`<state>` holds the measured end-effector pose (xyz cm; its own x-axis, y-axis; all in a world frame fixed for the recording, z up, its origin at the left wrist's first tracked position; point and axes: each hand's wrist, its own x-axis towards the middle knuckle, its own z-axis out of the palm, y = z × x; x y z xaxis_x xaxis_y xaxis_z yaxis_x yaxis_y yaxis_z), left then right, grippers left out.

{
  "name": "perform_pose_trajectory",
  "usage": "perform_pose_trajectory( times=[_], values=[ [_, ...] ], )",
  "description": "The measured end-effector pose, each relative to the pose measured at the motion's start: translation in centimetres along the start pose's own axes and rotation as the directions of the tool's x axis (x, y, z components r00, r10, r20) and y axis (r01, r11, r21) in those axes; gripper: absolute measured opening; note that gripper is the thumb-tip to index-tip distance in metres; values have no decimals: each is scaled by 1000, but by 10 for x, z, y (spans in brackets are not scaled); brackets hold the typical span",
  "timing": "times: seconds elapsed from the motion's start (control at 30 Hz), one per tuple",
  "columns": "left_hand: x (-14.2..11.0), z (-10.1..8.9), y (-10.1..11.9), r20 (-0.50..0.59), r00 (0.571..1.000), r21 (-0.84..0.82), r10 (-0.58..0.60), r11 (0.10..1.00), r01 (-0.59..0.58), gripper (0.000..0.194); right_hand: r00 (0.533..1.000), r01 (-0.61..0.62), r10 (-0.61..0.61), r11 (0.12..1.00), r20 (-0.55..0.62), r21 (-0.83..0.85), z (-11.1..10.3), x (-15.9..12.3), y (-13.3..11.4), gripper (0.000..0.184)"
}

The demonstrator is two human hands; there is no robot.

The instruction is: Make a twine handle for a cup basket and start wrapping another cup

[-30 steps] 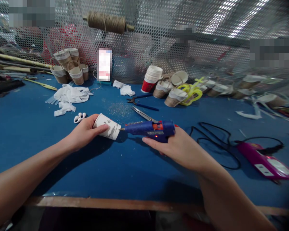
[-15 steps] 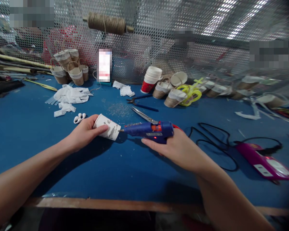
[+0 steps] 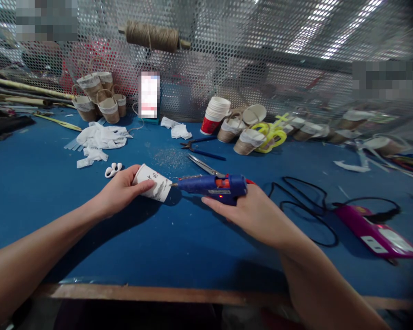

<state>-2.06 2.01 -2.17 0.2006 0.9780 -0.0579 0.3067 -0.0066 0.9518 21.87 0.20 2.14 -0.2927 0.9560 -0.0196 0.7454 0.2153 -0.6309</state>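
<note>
"What's on the left?"
"The left hand (image 3: 122,190), closed on a small white paper cup with dark printed marks (image 3: 158,187), tilted on its side over the blue tabletop (image 3: 189,256)."

"How would that handle?"
"Light, I'd judge, and thin-walled: it could dent under a hard squeeze. The side near the left end, where the thumb lies, seems a sound hold."

"And to its right?"
"A blue plastic glue gun with a metal nozzle (image 3: 209,185). Probably rigid and heavier; grip the rear handle, away from the likely hot tip. I can't tell whether the tip touches the cup."

"The poses?"
"The left forearm slants up from lower left. The right hand (image 3: 251,208), well apart from the left, is wrapped around the handle, its forearm rising from lower right. Its trigger finger is hidden."
</note>
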Motion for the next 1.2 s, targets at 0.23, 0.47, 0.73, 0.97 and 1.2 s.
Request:
perform_pose_trajectory(
  times=[0.23, 0.47, 0.73, 0.97, 1.2],
  values=[
    [1, 0, -2, 13, 1000, 1, 7, 1000, -7, 26, 1000, 7, -8, 1000, -21, -27, 1, 1, 2, 22],
    [0, 1, 1, -5, 1000, -20, -8, 1000, 8, 20, 997, -75, 75, 997, -20, -27, 3, -1, 2, 25],
    [0, 1, 1, -6, 1000, -20, -15, 1000, 15, 21, 1000, -13, 11, 998, -26, -63, 1, -1, 2, 22],
    [0, 1, 0, 1, 1000, -42, -3, 999, 3, 22, 999, -5, 2, 998, -39, -61, 2, -1, 2, 19],
    [-1, 1, 2, 8, 1000, -49, -6, 999, 7, 22, 998, -55, 53, 994, -30, -99, 2, -2, 2, 24]
  ],
)
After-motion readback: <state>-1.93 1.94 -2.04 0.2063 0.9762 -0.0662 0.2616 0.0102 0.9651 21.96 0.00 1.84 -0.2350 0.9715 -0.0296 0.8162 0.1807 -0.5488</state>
